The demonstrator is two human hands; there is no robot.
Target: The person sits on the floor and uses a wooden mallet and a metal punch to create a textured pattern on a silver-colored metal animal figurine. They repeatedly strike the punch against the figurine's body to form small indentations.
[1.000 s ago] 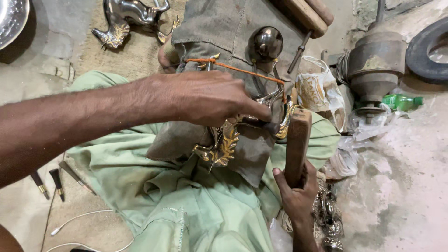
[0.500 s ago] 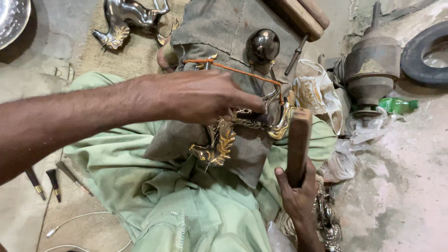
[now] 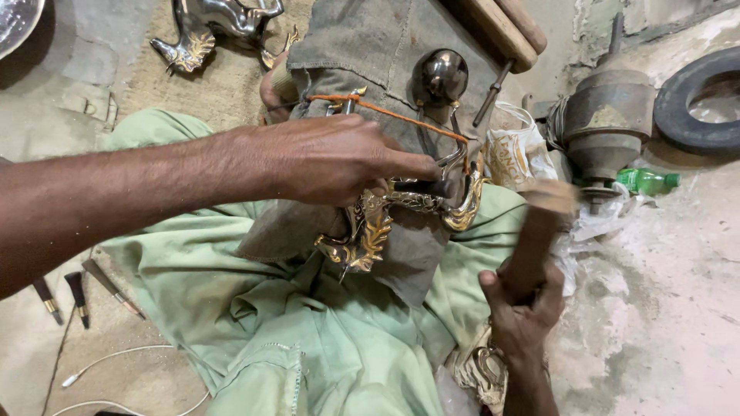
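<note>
I'm pinching the punch [image 3: 420, 187] in my left hand [image 3: 331, 158] against the brass ornament [image 3: 370, 227], right hand [image 3: 520, 304] clenching the mallet [image 3: 536, 239]; keeping punch steady, striking square

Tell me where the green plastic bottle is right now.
In the head view the green plastic bottle lies on the floor at the right, just below the rusty metal vessel and left of the black tyre.
</note>
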